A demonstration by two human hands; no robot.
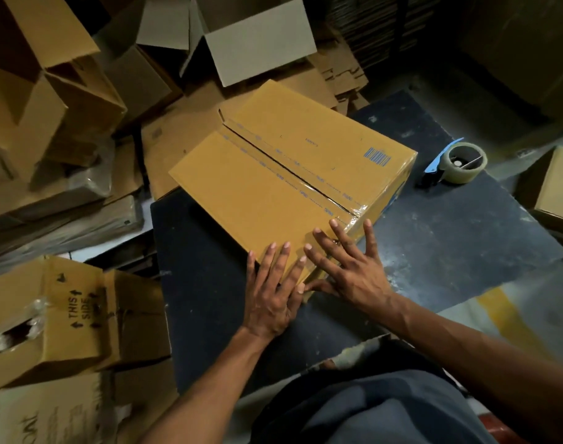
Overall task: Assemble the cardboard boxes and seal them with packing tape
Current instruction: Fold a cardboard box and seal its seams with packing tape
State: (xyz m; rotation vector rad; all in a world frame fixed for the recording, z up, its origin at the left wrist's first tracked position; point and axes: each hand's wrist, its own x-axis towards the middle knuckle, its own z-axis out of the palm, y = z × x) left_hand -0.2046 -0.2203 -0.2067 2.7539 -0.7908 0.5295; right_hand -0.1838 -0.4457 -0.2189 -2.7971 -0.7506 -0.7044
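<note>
The box [289,174] lies on the dark worktop [434,238], its taped seam running away from the person; both hands press flat on its near corner, fingers straight. The right hand [354,270] seems to smooth the tape end; the left hand [273,290] is beside it. The tape roll [462,166] sits off to the right, nearer the right hand.

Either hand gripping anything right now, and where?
Nothing gripped. Left hand and right hand press flat on the cardboard box at its near corner.
</note>
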